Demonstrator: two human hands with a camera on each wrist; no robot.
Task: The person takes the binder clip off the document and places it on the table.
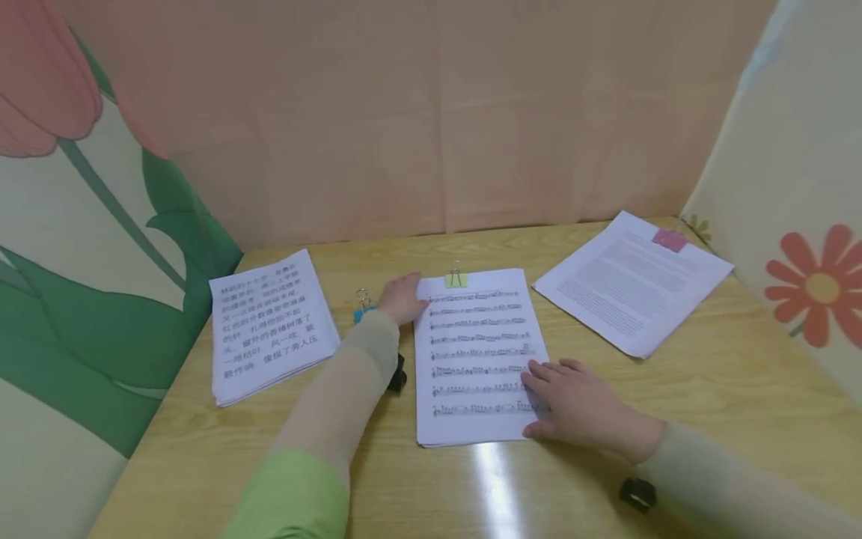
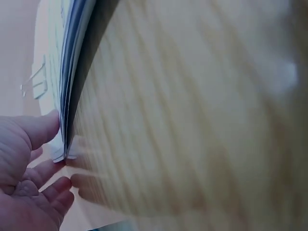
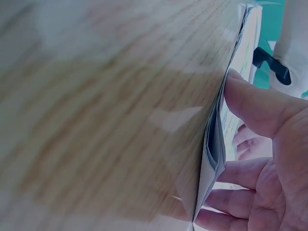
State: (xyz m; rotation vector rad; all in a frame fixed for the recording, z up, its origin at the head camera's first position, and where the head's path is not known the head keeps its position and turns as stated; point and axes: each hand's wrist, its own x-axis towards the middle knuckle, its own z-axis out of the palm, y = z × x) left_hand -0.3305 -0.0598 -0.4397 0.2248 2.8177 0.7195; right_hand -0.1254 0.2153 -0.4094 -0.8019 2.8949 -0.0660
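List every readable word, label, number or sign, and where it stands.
"窗外的香樟树落了": white paper stack with large black print, left.
"一地枯叶": same stack; its top lines are too blurred to quote.
White sheet-music stack under yellow-green metal clip: notes on staves; smaller marks unreadable.
White paper stack with pink clip, right: print too small to read.

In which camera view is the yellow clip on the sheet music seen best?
The head view: the clip shows in colour at the top edge of the sheet music. The left wrist view shows it paler and from the side; in the right wrist view I cannot make it out.
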